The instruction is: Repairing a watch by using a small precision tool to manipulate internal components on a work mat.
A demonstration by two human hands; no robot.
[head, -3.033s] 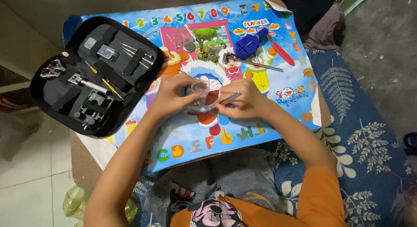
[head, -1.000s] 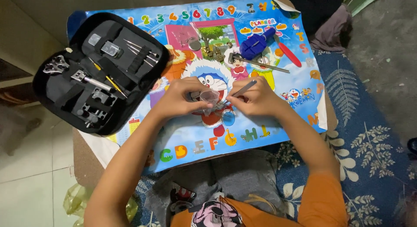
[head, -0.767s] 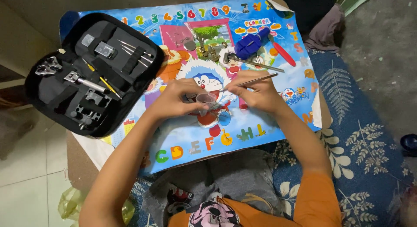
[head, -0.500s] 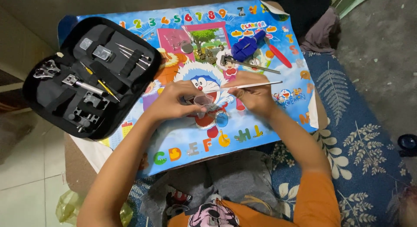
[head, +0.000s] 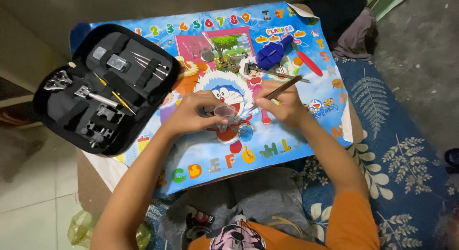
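Two hands worked on a small clear piece over a cartoon poster.

The left hand (head: 191, 117) pinched the clear piece (head: 224, 112) at the poster's (head: 287, 135) middle. The right hand (head: 282, 104), just right of the piece, gripped thin tweezers (head: 279, 90), tips touching it and handle slanting up and away. Left of the poster lay an open black tool case (head: 103, 85). A blue tool (head: 273, 51) and a red pen (head: 310, 63) rested near the poster's top.

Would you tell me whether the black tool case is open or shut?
Open: the black tool case lies spread flat on the table, its tools showing inside.
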